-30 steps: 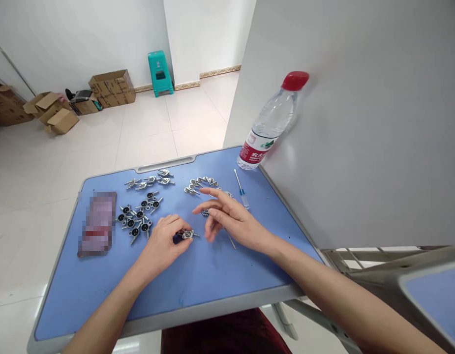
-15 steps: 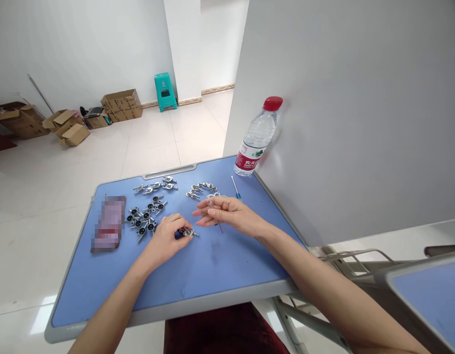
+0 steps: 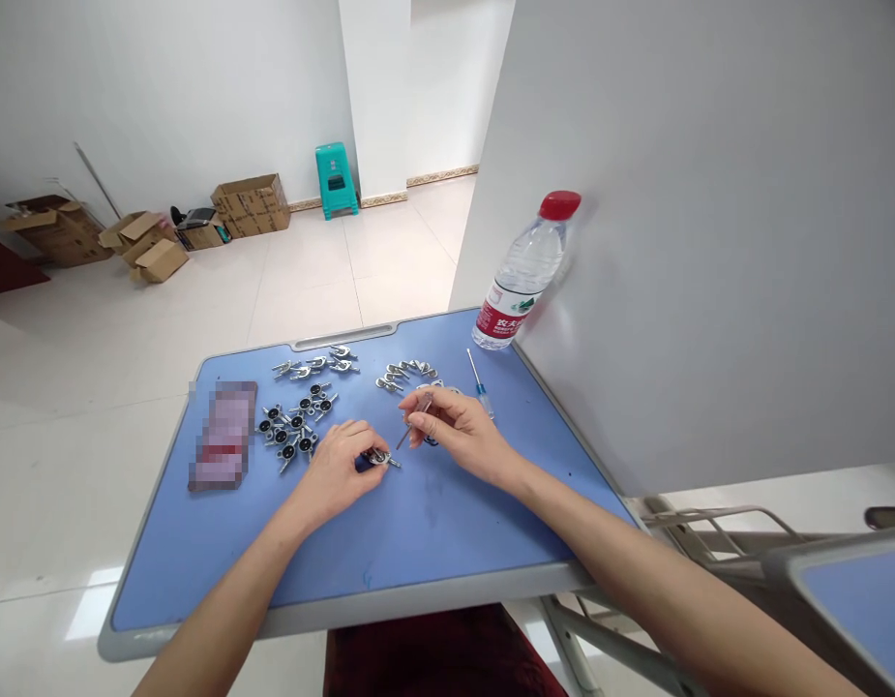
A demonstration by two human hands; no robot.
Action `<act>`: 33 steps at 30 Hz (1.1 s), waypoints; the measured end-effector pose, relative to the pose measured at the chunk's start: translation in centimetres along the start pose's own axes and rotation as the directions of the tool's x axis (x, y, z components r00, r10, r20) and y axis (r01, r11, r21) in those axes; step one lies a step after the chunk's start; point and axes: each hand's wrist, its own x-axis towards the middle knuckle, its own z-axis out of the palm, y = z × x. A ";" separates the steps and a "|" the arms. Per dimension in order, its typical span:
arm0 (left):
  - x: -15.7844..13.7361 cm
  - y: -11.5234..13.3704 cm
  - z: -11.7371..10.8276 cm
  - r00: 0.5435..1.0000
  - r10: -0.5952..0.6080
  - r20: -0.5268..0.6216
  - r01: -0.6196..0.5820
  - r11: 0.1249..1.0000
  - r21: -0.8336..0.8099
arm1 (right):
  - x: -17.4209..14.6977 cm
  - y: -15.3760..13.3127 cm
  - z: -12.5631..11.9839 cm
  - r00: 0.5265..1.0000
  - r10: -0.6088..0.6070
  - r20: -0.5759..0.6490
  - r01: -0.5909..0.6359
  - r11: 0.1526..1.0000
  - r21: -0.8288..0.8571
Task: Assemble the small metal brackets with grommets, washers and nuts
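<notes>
My left hand [image 3: 337,472] is closed on a small metal fitting [image 3: 380,458] with a short stem that points right, held low over the blue table. To its right, my right hand [image 3: 462,434] grips a small screwdriver [image 3: 404,439] with a clear handle. The shaft slants down and left, its tip close to the fitting but seemingly apart from it. Several metal fittings with black round centres [image 3: 297,423] lie beyond my left hand. Behind my right hand, small silver parts [image 3: 410,369] form an arc, partly hidden by the fingers.
A second screwdriver [image 3: 480,385] with a blue and clear handle lies at the right. Near the back right edge stands a red-capped water bottle [image 3: 516,281] beside a grey panel [image 3: 694,242]. More metal pieces [image 3: 317,363] lie at the back left; a blurred purple object [image 3: 229,436] lies left.
My right hand's fingers have closed in around the screwdriver, and its shaft has swung from pointing down-right to down-left, toward the fitting. My left hand keeps its hold. The whole view has shifted slightly.
</notes>
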 end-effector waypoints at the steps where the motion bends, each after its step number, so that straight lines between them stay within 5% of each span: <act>1: 0.0 0.0 0.0 1.000 -0.002 0.003 0.002 1.000 0.003 | 0.0 0.1 0.2 1.000 -0.022 0.005 0.022 1.000 -0.018; 18: 0.1 -0.3 0.5 1.000 -0.011 -0.010 0.011 1.000 -0.014 | -0.2 0.8 0.5 0.977 -0.172 0.126 0.205 0.917 -0.342; 28: 0.0 -0.7 1.0 0.999 0.016 -0.050 -0.019 0.999 -0.049 | 0.3 0.7 1.2 0.840 -0.481 0.252 0.529 0.622 -0.577; 33: 0.0 -0.5 0.8 0.999 0.012 -0.044 -0.013 0.999 -0.036 | 0.4 -0.2 1.1 0.825 -0.484 0.293 0.559 0.624 -0.546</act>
